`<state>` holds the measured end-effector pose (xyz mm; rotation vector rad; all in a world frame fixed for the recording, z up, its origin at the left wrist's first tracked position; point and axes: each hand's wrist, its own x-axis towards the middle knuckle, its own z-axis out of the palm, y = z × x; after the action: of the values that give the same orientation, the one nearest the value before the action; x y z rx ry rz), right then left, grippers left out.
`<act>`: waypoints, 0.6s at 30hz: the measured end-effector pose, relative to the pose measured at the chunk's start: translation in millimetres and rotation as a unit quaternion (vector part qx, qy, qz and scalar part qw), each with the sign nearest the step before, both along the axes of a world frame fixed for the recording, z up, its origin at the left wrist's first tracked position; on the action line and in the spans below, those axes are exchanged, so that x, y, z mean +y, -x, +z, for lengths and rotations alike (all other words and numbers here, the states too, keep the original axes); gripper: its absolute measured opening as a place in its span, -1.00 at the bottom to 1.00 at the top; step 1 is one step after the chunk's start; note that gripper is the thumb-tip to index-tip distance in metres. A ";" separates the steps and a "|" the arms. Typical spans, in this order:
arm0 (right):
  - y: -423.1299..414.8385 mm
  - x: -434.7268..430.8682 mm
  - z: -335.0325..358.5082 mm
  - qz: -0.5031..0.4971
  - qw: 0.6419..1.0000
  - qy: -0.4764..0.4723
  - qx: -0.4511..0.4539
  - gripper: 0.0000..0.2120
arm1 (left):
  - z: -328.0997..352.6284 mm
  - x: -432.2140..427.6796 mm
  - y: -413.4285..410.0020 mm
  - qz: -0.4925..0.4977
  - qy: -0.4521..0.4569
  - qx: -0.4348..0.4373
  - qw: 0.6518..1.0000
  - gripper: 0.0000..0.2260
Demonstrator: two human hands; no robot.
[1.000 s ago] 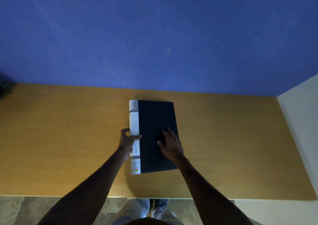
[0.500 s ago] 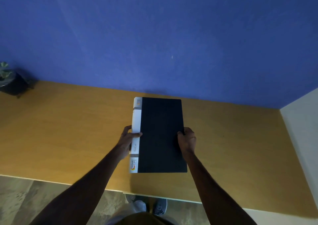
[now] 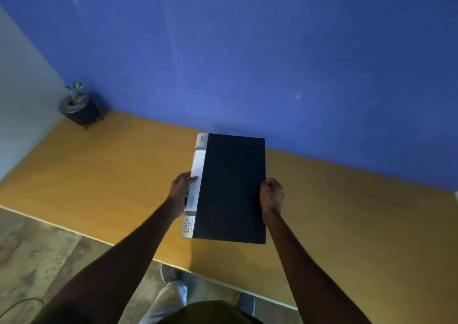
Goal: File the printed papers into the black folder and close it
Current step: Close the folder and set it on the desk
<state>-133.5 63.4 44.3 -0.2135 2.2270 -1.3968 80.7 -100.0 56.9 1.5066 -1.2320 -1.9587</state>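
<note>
The black folder (image 3: 233,187) is closed, with a white spine strip along its left side. It is held over the wooden table (image 3: 104,175), and whether it touches the table I cannot tell. My left hand (image 3: 179,190) grips the spine edge, thumb on the white strip. My right hand (image 3: 271,195) grips the folder's right edge. No printed papers are visible outside the folder.
A small potted plant (image 3: 79,108) stands in the far left corner of the table against the blue wall (image 3: 247,51). The table's near edge runs diagonally across the view, with floor and my shoes (image 3: 171,274) below it.
My right hand moved from the top of the cover to the folder's right edge. The folder now sits squarer between both hands, and the view has swung left, revealing the plant.
</note>
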 end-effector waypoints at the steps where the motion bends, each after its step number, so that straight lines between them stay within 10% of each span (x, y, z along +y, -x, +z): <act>1: -6.3 -11.1 -2.0 0.005 1.000 0.002 0.003 -0.81 | 1.1 -10.3 -7.1 0.001 0.001 0.003 1.000 -0.73; 18: -119.7 -216.2 -38.1 -0.033 0.995 -0.040 -0.084 -0.85 | -45.1 -244.7 -119.0 -0.024 -0.006 -0.043 0.999 -0.64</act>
<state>-13.8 -152.8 6.2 0.0050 2.1615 -1.3054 199.8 -344.8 11.8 1.5973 -1.3055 -1.9520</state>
